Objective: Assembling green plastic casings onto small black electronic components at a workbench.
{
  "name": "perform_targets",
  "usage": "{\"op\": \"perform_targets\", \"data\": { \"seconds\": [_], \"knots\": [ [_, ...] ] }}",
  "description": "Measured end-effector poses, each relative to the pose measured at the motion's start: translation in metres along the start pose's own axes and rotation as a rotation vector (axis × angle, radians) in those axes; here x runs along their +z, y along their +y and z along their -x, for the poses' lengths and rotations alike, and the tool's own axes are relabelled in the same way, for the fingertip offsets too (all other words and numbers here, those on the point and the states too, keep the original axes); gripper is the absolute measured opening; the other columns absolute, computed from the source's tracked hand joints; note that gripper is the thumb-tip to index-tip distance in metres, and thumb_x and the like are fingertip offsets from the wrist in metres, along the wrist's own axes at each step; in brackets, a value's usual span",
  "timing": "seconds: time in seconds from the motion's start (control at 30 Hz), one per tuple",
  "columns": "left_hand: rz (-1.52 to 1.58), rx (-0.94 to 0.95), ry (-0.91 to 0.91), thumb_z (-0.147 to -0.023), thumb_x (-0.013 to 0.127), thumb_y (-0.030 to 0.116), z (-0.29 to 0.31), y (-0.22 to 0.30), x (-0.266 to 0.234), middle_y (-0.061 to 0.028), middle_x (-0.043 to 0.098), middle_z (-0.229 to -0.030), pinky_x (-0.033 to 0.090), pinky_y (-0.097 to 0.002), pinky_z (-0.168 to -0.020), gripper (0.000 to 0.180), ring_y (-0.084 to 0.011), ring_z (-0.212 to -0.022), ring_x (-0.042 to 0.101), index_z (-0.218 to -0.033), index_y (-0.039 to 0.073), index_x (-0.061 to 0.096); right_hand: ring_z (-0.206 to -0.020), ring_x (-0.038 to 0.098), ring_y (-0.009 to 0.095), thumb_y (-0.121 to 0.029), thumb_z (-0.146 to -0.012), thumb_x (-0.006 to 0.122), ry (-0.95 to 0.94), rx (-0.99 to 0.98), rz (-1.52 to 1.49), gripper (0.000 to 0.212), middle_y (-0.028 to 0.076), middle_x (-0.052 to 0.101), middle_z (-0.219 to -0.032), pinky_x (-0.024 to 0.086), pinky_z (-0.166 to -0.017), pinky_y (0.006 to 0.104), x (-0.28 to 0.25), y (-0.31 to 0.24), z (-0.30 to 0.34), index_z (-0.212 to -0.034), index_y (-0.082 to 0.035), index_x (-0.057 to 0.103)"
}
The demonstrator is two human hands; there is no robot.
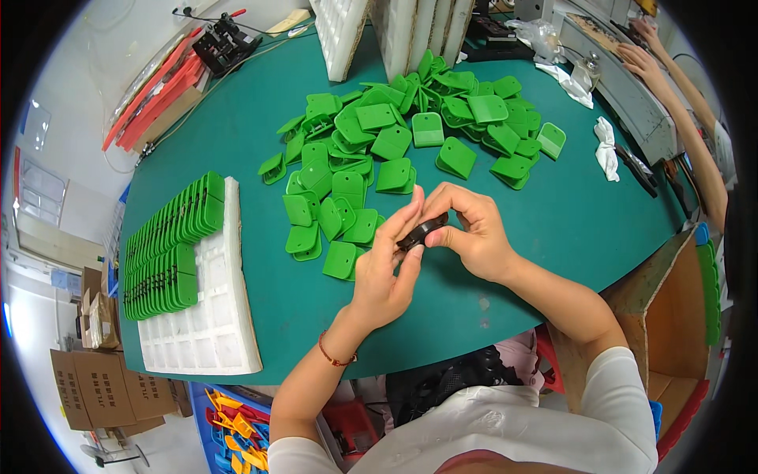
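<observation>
Over the front of the green table, both my hands hold one small dark, rounded piece (423, 231); its exact kind I cannot make out. My left hand (385, 272) supports it from the left between thumb and fingers. From the right, my right hand (474, 237) pinches it with thumb and fingertips. Just beyond my hands spreads a loose heap of green plastic clips (427, 129), many folded with rounded ends and a small hole. At the left, rows of green clips (175, 275) with dark parts along them stand upright in a white foam tray (207, 341).
More white foam trays (342, 35) stand on edge at the back. A black-handled tool (636, 171) and crumpled white tissue (606, 148) lie at the right, near another person's arms (671, 95). Below the left edge sits a blue bin (207, 442) of coloured clips; a cardboard box (671, 308) is at my right.
</observation>
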State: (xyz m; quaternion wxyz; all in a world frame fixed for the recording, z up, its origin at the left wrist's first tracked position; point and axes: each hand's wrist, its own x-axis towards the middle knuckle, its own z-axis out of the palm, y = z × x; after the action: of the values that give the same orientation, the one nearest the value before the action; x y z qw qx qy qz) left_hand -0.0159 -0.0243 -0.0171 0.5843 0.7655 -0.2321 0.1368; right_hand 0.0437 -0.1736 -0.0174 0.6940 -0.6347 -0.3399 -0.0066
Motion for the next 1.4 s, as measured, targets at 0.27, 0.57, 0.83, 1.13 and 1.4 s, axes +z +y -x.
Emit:
{"op": "perform_targets", "data": {
  "seconds": [0.27,0.57,0.83,1.13,1.4],
  "knots": [
    [-0.004,0.003,-0.005,-0.082,0.045,-0.006,0.002,0.001,0.004,-0.0207,0.04,-0.129,0.05,-0.0274,-0.077,0.045,-0.0203,-0.1,0.056,-0.125,-0.004,0.029,-0.061,0.048,0.013,-0.006,-0.061,0.07,0.076,-0.082,0.017,0.018,0.004,0.054,-0.066,0.036,-0.056,0.0252,-0.001,0.001,0.004,-0.071,-0.001,0.057],
    [-0.093,-0.086,0.149,-0.072,0.061,-0.002,0.001,-0.007,0.003,-0.0157,0.053,-0.114,0.046,-0.0288,-0.08,0.054,-0.0194,-0.091,0.058,-0.121,0.0,0.039,-0.06,0.048,0.018,-0.014,-0.062,0.072,0.015,-0.087,0.235,0.025,0.007,0.051,-0.065,0.038,-0.056,0.0274,-0.006,-0.003,0.0,-0.068,-0.001,0.052],
    [-0.161,-0.068,0.194,-0.071,0.062,-0.005,-0.005,-0.009,-0.003,-0.0081,0.052,-0.09,0.046,-0.0243,-0.073,0.037,-0.0149,-0.082,0.054,-0.107,-0.002,0.053,-0.076,0.05,0.021,-0.019,-0.066,0.072,-0.043,-0.187,0.404,0.037,0.008,0.05,-0.083,0.042,-0.063,0.0297,0.0,-0.004,-0.005,-0.092,-0.005,0.05],
    [0.562,-0.353,0.313,-0.076,0.056,-0.008,-0.004,-0.006,-0.01,-0.0084,0.049,-0.099,0.045,-0.025,-0.079,0.026,-0.013,-0.091,0.051,-0.096,0.002,0.044,-0.08,0.051,0.02,-0.022,-0.075,0.066,-0.063,-0.093,0.314,0.037,0.009,0.049,-0.093,0.042,-0.067,0.031,0.002,-0.004,-0.002,-0.103,-0.006,0.049],
    [0.537,-0.384,0.272,-0.076,0.056,-0.006,-0.006,0.004,-0.008,-0.0082,0.052,-0.097,0.044,-0.0239,-0.078,0.026,-0.012,-0.089,0.054,-0.1,-0.002,0.047,-0.073,0.05,0.015,-0.009,-0.078,0.058,-0.134,0.04,0.226,0.018,0.007,0.052,-0.083,0.041,-0.066,0.0264,0.0,-0.003,-0.002,-0.093,0.0,0.053]
  ]
}}
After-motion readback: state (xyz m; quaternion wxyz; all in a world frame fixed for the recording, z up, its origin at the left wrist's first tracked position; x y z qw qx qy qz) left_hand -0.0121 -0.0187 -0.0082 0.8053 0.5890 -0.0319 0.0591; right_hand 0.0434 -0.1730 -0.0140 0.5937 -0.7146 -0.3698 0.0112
